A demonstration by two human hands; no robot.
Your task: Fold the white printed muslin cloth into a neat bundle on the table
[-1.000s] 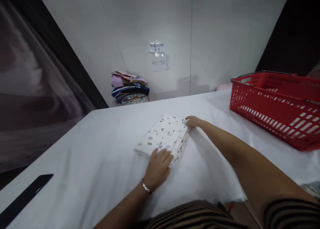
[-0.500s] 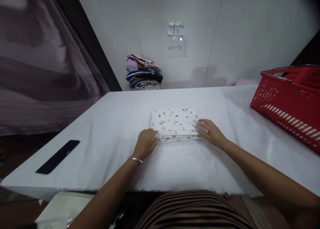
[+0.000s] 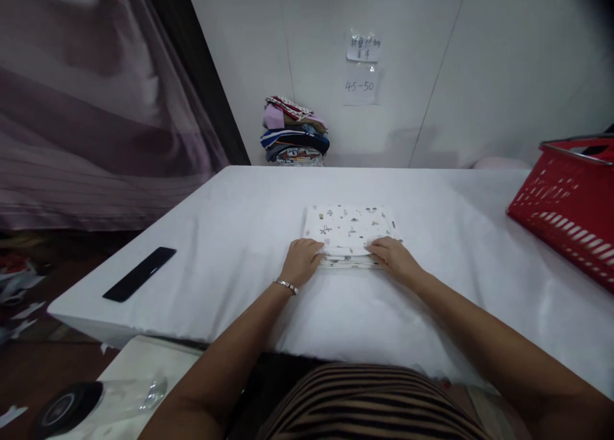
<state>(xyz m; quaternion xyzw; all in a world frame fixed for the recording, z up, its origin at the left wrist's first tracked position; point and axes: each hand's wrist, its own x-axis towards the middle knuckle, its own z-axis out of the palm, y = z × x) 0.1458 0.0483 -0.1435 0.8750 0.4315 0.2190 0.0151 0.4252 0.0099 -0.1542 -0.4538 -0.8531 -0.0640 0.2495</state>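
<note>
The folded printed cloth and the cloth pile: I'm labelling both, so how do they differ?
The printed cloth is white with small scattered motifs; the cloth pile mixes lilac, brown, blue and red. The printed cloth lies on the table, left hand and right hand at its near edge; the cloth pile sits past the far edge, untouched. Both show folded layers.

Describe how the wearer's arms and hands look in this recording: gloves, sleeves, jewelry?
Both hands are without gloves. A thin, silver-coloured bracelet circles the wrist of the left hand; no bracelet or watch shows at the wrist of the right hand. The forearms are uncovered, with no sleeve in view. The top has black and brown stripes.
</note>
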